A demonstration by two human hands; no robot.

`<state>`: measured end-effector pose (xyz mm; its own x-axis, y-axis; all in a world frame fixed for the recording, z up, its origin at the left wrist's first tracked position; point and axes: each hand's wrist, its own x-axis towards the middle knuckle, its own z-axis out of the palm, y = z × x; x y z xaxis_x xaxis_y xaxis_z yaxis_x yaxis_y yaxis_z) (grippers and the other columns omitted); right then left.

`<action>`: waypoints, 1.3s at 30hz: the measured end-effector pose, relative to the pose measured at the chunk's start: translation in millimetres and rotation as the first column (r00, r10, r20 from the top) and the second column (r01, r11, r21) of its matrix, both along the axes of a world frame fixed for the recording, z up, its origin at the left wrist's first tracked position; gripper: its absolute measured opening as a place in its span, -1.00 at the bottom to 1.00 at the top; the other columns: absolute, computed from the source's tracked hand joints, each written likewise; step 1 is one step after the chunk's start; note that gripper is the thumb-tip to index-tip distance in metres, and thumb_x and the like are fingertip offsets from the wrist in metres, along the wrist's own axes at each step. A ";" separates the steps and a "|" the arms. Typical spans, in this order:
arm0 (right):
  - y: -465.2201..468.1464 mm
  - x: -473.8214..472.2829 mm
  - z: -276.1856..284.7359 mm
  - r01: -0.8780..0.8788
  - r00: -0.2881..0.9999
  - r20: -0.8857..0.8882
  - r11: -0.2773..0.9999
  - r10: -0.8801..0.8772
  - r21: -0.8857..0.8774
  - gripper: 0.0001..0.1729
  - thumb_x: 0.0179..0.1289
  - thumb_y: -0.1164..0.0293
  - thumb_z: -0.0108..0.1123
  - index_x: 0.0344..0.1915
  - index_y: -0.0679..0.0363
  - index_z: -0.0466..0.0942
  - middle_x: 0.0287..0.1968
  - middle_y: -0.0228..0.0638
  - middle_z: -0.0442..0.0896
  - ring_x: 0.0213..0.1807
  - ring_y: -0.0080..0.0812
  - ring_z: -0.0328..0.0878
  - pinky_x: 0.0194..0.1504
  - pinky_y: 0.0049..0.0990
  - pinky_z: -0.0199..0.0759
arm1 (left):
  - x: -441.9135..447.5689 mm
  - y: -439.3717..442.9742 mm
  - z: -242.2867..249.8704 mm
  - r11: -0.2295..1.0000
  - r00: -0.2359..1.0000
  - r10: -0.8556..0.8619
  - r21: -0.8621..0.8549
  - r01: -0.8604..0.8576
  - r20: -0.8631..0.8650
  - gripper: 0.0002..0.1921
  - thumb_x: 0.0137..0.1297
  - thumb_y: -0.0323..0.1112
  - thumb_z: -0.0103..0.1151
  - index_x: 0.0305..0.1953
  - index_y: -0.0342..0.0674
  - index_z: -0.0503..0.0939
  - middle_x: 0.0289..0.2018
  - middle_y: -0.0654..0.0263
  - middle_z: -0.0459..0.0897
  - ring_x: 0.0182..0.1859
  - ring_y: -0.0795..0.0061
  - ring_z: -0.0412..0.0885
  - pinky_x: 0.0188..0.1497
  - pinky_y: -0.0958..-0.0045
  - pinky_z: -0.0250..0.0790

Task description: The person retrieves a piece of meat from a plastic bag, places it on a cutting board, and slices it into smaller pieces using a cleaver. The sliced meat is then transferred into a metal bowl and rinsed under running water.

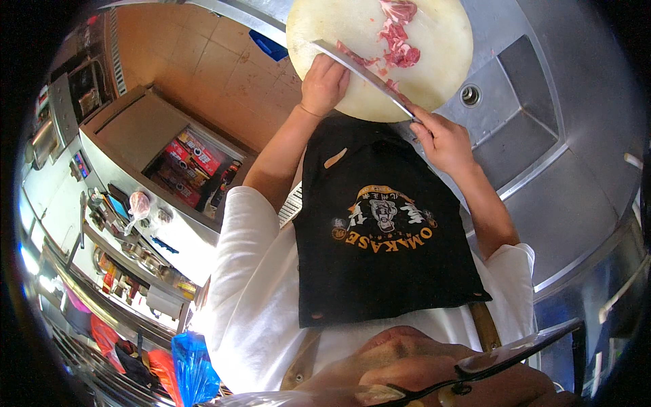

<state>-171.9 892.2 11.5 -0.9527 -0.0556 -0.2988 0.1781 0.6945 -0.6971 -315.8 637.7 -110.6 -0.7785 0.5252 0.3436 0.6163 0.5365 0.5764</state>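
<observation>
My right hand [442,140] grips the handle end of a long-bladed knife [363,74], whose blade slants up and left across a round, pale cutting board [447,51]. My left hand [325,84] is at the board's near-left rim, its fingers curled against the near side of the blade. Whether those fingers hold anything is hidden. Just beyond the blade lies a strip of raw red meat [353,53]. Farther right, several pieces of raw meat [403,55] with pale fat form a loose line toward the top of the board. Small scraps lie between them.
A steel sink basin [508,127] with a drain [470,95] adjoins the board on the right. Left, a blue object [268,46] sits by the counter edge above the tiled floor [224,56]. A cabinet [157,132] holds red packages [190,152]. A black apron [381,285] covers my front.
</observation>
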 end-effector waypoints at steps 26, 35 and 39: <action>-44.8 -119.2 -50.3 0.020 0.996 -0.084 0.993 -0.030 -0.121 -0.57 0.47 0.13 0.15 0.24 -0.02 0.57 -0.19 -0.12 0.75 -0.17 -0.01 0.71 -0.17 -0.16 0.57 | -4.4 1.7 4.8 0.998 1.000 0.004 0.069 -0.003 -0.011 -0.79 0.11 -0.45 0.37 -0.18 -0.06 0.71 -0.14 0.37 0.66 -0.11 0.29 0.65 -0.13 0.37 0.57; -1.2 -9.7 16.8 -0.075 0.994 0.088 0.996 0.071 0.045 -0.57 0.47 0.18 0.16 0.29 -0.06 0.53 -0.16 -0.11 0.75 -0.20 -0.01 0.72 -0.26 -0.15 0.58 | 0.9 -1.5 2.5 1.000 0.998 0.028 0.014 -0.027 -0.057 -0.80 0.08 -0.45 0.37 -0.22 -0.15 0.68 -0.20 0.33 0.63 -0.13 0.26 0.64 -0.17 0.34 0.55; -4.4 -8.7 13.3 -0.082 0.990 0.122 0.994 0.072 0.076 -0.56 0.45 0.24 0.20 0.29 -0.01 0.54 -0.11 -0.04 0.74 -0.15 0.01 0.72 -0.17 -0.16 0.59 | 1.1 0.3 0.6 0.999 0.998 0.023 0.039 -0.021 -0.056 -0.80 0.06 -0.46 0.36 -0.23 -0.15 0.67 -0.22 0.31 0.63 -0.16 0.24 0.63 -0.17 0.34 0.55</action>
